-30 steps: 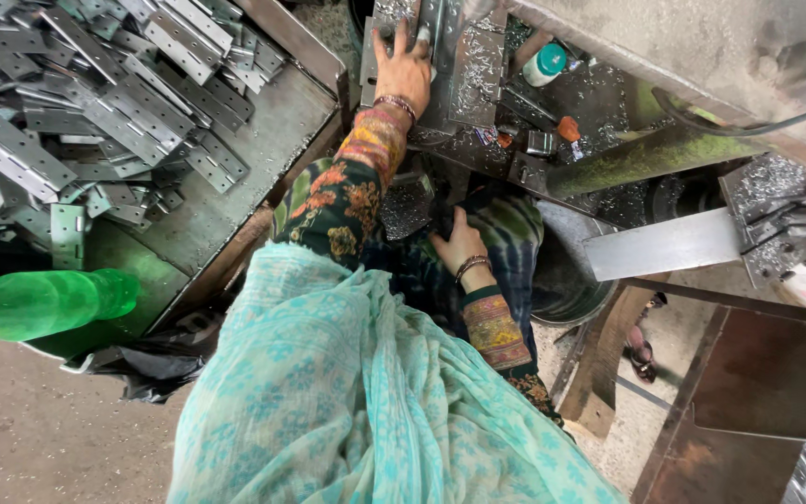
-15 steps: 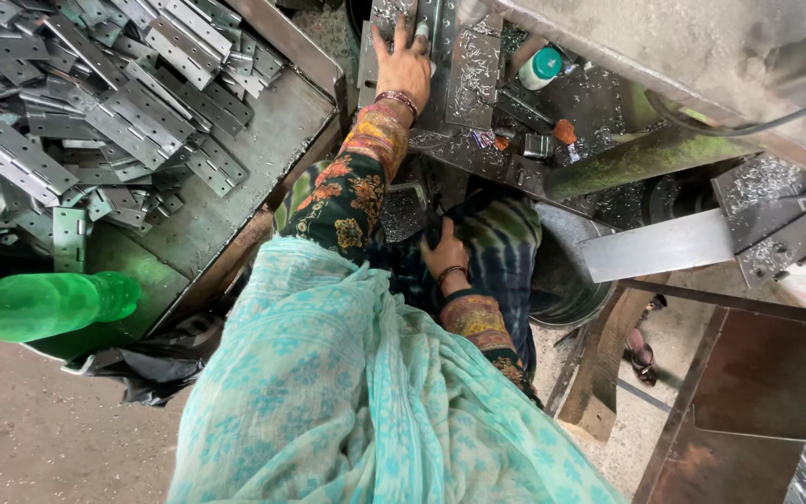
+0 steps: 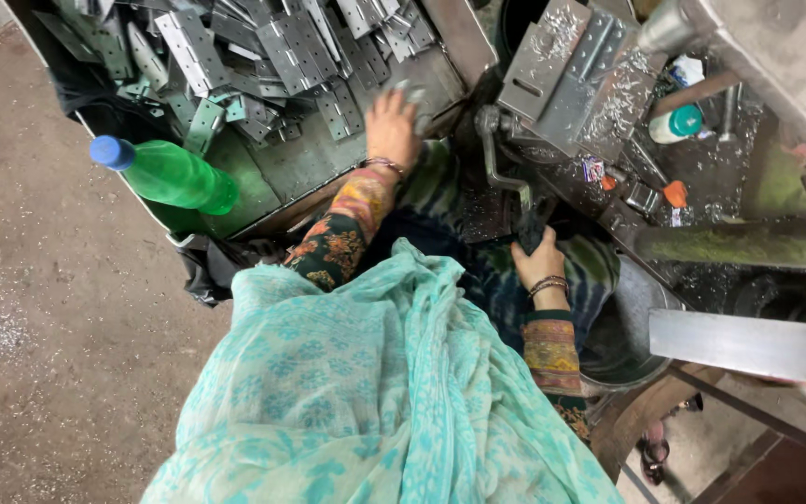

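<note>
A bin (image 3: 263, 168) of metal brackets (image 3: 235, 47) sits on the left, a bottle (image 3: 165, 173) lying on its near rim. The left hand (image 3: 392, 126) rests at the bin's right end. Right of it stands the machine (image 3: 590, 84), with a lever (image 3: 506, 182) in front, where the right hand (image 3: 538, 266) sits. A bucket (image 3: 632, 327) stands below.
</note>
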